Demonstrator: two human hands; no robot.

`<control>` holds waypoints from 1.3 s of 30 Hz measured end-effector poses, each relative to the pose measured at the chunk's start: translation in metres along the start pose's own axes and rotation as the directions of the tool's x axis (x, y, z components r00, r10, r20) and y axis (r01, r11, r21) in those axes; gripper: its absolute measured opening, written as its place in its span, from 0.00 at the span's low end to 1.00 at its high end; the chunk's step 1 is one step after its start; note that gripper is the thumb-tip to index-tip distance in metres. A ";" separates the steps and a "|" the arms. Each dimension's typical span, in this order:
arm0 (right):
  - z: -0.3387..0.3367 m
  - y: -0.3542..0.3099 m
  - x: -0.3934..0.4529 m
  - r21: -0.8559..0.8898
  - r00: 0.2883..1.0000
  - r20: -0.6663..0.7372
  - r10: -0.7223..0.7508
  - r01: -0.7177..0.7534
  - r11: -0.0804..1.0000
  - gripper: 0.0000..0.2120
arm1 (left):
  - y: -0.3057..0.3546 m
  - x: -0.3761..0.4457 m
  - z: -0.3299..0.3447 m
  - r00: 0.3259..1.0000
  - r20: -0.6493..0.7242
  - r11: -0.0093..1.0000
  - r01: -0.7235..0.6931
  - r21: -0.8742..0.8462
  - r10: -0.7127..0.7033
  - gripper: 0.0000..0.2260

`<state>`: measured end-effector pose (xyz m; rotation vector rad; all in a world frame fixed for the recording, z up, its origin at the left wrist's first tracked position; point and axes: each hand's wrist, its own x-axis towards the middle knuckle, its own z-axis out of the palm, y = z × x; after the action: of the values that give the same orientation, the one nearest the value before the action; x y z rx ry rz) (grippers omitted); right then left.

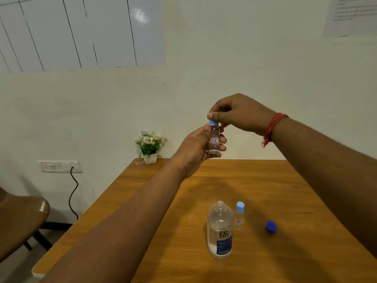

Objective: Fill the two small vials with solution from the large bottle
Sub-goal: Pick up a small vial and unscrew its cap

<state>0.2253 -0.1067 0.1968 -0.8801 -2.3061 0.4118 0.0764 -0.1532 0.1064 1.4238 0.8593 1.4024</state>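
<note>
My left hand (pixel 195 149) grips a small clear vial (pixel 214 142) with a red-bordered label, held upright above the far end of the table. My right hand (pixel 238 114) pinches the vial's light blue cap (pixel 213 122) from above. The large clear bottle (pixel 220 229) with a blue label stands uncapped near the table's middle, partly filled with liquid. A second small vial (pixel 240 216) with a light blue cap stands right beside it, on its right. The bottle's dark blue cap (pixel 271 226) lies on the table further right.
The wooden table (pixel 285 190) runs to the wall. A small potted flower (pixel 150 146) sits at its far left corner. A brown chair (pixel 22 219) stands at the left, and a wall socket (pixel 61 166) with a black cable is behind it.
</note>
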 end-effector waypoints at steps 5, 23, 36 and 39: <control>0.005 0.018 0.005 0.074 0.999 -0.036 0.014 -0.011 0.997 0.10 | -0.012 0.014 -0.001 1.000 0.012 1.000 0.001 -0.007 -0.001 0.22; 0.017 0.059 0.022 0.213 0.985 -0.144 0.092 -0.060 0.975 0.08 | -0.032 0.048 0.002 0.999 0.009 0.999 0.048 -0.012 -0.048 0.20; 0.022 0.070 0.027 0.374 0.983 -0.101 0.152 -0.104 0.922 0.09 | -0.042 0.054 0.001 0.998 -0.022 0.999 0.054 0.000 -0.054 0.19; 0.025 0.073 0.026 0.350 0.981 -0.129 0.147 -0.093 0.932 0.09 | -0.042 0.055 0.001 0.998 -0.019 0.998 0.055 -0.007 -0.055 0.19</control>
<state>0.2293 -0.0369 0.1540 -0.8462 -1.9657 0.7473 0.0885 -0.0881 0.0856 1.3734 0.8988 1.3784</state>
